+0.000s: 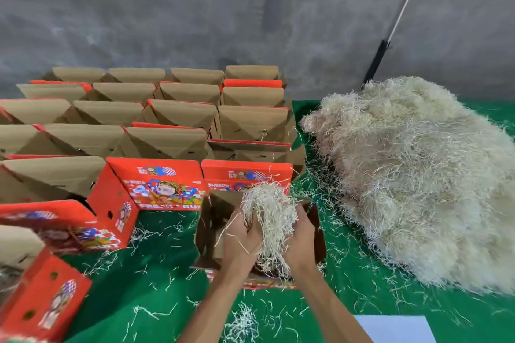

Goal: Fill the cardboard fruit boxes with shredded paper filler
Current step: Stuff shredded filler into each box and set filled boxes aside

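Looks like a packing workshop or warehouse: bare grey concrete wall (167, 8), a green-covered tabletop (156, 281) lined with rows of open cardboard fruit boxes (172, 117), plus a huge heap of shredded paper filler (412, 175) piled alongside.

A single head-worn wide-angle camera looked forward and down from above the table (167, 301), close over both forearms, facing the grey wall (167, 8) beyond; edges appeared bowed.

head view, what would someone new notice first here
The big pale heap of shredded paper on the right of the green table. At centre, the left hand and right hand hold a clump of filler over an open box; rows of open boxes stand behind.
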`<state>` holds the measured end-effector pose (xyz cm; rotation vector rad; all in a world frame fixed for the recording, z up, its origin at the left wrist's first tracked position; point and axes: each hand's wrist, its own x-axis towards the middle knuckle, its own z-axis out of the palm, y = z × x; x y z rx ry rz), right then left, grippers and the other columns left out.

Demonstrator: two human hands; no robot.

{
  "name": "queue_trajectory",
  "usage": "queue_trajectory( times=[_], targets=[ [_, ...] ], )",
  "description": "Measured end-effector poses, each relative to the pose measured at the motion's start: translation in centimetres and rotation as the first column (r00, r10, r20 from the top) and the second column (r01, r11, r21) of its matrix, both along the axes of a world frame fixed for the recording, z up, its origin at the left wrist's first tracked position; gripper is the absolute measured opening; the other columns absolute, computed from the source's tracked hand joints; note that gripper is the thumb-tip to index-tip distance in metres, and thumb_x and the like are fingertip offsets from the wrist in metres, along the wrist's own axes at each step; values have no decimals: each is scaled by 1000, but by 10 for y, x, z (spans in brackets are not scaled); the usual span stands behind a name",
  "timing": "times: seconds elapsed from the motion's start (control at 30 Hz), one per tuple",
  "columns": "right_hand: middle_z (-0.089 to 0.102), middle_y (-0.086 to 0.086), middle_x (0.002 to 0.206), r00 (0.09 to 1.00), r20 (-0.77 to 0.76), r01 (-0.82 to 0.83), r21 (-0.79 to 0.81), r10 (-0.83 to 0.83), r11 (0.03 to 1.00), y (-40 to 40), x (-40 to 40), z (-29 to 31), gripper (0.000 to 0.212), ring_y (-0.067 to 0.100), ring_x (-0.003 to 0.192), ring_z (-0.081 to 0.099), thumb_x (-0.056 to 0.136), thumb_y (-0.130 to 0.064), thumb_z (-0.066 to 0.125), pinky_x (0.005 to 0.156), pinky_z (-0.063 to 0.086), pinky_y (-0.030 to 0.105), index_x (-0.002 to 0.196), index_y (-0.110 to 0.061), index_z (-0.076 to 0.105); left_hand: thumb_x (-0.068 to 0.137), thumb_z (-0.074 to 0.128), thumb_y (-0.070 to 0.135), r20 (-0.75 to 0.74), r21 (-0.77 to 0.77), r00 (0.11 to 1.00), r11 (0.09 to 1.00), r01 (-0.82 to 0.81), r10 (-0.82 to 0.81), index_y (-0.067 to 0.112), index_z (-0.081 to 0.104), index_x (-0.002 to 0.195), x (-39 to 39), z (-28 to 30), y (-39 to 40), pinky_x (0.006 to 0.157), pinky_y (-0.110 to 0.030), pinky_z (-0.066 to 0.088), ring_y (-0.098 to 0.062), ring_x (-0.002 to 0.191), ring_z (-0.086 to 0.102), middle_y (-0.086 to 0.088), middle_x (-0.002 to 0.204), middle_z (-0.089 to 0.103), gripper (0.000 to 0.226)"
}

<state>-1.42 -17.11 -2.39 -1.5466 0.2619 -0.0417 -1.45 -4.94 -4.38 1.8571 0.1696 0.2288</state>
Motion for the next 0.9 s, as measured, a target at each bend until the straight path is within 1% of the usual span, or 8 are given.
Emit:
queue_trajectory(
  times=[0.1, 0.2, 0.27, 0.4, 0.5, 0.57, 0.7, 0.9],
  targets=[
    [72, 0, 109, 988, 50, -134, -215, 148, 967, 2, 0, -5, 31, 23, 101, 67, 95, -7, 58, 88, 55, 29, 118, -26, 61, 98, 55, 29, -2, 14, 997, 997, -80, 81, 21, 61, 118, 7, 3, 3, 95, -35, 49, -15, 107, 63, 4, 110, 68, 22],
    [69, -25, 106, 971, 69, -201, -288, 230, 936, 10, 5, -7, 32, -5, 98, 65, 78, -48, 66, 84, 54, 16, 109, -44, 59, 98, 51, 34, 1, 71, 997, 995, -74, 75, 28, 52, 126, -1, -1, 4, 91, -16, 43, -2, 109, 59, 16, 119, 63, 29],
    [69, -22, 110, 974, 84, -183, -265, 212, 947, 16, 15, -13, 35, -2, 101, 66, 82, -48, 67, 87, 54, 23, 116, -45, 57, 99, 47, 41, -54, 109, 995, 991, -74, 80, 31, 42, 135, -13, -10, 0, 84, 0, 34, 3, 105, 55, 22, 122, 53, 38],
    [66, 4, 125, 981, 42, -172, -284, 191, 943, 21, 48, -32, 33, 25, 117, 62, 100, -15, 50, 103, 49, 45, 127, -32, 59, 97, 31, 63, -157, 400, 979, 915, -54, 127, 16, 35, 143, -32, -44, 0, 89, -33, 51, -20, 103, 64, 4, 124, 60, 66],
    [52, 10, 133, 983, -74, -172, -666, 165, 726, 21, 73, -47, 51, 31, 120, 55, 93, -3, 54, 106, 44, 44, 141, -18, 45, 100, 33, 53, -93, 743, 995, 668, 37, 47, 23, 49, 121, -40, -67, 5, 91, -36, 48, -19, 90, 69, 2, 100, 71, 40],
    [54, 11, 128, 976, -131, -212, -769, 175, 603, 25, 84, -52, 38, 32, 111, 61, 96, -12, 55, 100, 49, 46, 133, -15, 50, 99, 25, 52, -184, 836, 982, 533, 131, 47, 28, 56, 116, -41, -70, 5, 100, -42, 39, -17, 97, 65, 6, 99, 71, 43],
    [60, 8, 113, 964, -204, -257, -881, 172, 398, 34, 104, -56, 26, 28, 89, 68, 99, -34, 54, 78, 59, 42, 112, -13, 60, 99, 41, 41, 42, 812, 998, 583, -12, -38, 24, 65, 80, -40, -80, 1, 72, -39, 44, -19, 69, 54, 6, 74, 67, 35],
    [56, 6, 119, 975, -80, -115, -980, 207, 162, 35, 100, -76, 25, 25, 77, 69, 88, -17, 63, 56, 53, 33, 112, -14, 61, 100, 41, 32, 187, 813, 979, 573, -108, -82, 20, 71, 96, -29, -99, 2, 74, -38, 41, -19, 81, 57, 4, 93, 71, 32]
  ],
)
